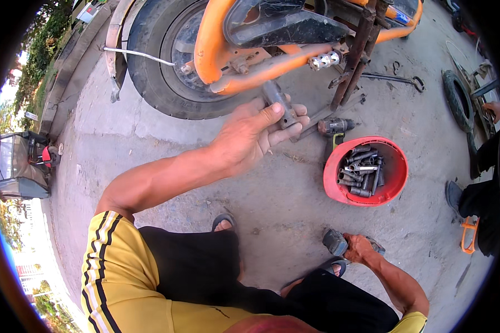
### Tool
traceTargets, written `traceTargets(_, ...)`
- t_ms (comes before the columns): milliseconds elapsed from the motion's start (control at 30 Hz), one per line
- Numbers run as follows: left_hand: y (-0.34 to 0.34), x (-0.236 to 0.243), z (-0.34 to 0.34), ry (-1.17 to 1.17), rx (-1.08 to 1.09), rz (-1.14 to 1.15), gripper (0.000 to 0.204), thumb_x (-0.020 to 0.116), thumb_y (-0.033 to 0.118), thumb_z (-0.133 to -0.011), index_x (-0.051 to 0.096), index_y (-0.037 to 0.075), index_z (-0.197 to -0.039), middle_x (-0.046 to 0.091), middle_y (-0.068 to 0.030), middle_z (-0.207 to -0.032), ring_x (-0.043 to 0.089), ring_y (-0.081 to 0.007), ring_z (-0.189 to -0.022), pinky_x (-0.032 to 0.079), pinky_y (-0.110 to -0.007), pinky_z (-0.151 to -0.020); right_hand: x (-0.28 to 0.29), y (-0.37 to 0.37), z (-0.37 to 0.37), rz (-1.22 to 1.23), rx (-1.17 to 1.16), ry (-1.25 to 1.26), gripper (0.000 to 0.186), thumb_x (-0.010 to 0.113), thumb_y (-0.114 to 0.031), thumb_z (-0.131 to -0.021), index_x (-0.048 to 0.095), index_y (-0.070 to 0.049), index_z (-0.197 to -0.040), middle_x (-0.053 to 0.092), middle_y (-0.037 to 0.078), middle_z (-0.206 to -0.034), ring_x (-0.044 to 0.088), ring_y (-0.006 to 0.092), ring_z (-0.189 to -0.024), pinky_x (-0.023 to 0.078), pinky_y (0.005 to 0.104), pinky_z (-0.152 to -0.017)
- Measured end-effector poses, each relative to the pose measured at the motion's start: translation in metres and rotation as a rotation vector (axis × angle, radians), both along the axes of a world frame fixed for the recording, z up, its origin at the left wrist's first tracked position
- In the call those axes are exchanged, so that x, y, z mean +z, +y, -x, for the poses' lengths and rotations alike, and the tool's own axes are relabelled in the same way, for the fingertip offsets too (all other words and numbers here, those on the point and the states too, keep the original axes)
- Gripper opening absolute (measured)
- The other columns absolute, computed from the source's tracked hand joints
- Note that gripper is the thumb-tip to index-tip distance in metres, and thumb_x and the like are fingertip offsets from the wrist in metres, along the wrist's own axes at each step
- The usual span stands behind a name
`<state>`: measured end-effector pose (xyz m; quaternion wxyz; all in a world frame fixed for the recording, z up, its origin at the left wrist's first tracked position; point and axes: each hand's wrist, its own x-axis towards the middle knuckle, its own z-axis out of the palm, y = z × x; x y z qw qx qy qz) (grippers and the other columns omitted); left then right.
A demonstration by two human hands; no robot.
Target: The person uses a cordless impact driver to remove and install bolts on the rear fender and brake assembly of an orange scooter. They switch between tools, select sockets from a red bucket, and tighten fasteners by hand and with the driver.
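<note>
Beyond and left of the red tub (394,166), my left hand (250,130) grips a metal tube (273,94). On its near side, my right hand (360,248) clasps a dark tool (334,242).

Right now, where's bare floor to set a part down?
Bare concrete lies between the left sandal and the red tub; another patch sits right of the tub, short of the loose tyre. Crowded beyond the tub: cordless drill, rusty stand legs. The right hand and the power tool it grips block the floor by the right sandal.
</note>
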<state>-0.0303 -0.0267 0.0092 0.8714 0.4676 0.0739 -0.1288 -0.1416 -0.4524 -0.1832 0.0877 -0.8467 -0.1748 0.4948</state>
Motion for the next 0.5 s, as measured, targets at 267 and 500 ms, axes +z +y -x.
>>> traceTargets(267, 0.023, 0.005, -0.016, 0.090, 0.227, 0.045, 0.032, 0.054, 0.027, -0.111, 0.055, 0.000, -0.129, 0.063, -0.0151, -0.122, 0.063, -0.0231, -0.104, 0.057, -0.035, -0.100, 0.012, -0.001, -0.003, -0.129, 0.027, -0.084, 0.038, 0.071, -0.027, -0.080, 0.068, -0.006, -0.111, 0.073, 0.026, -0.094, 0.070, 0.0474, -0.093, 0.057, 0.0546, -0.082)
traceTargets(500, 0.017, 0.019, -0.019, 0.084, 0.265, 0.092, 0.024, 0.048, 0.016, -0.112, 0.055, -0.001, -0.127, 0.063, -0.0152, -0.120, 0.062, -0.0207, -0.102, 0.057, -0.033, -0.095, 0.079, 0.039, -0.007, -0.297, -0.111, -0.102, 0.039, 0.073, -0.029, -0.082, 0.068, -0.005, -0.112, 0.073, 0.026, -0.093, 0.070, 0.0475, -0.092, 0.057, 0.0512, -0.082)
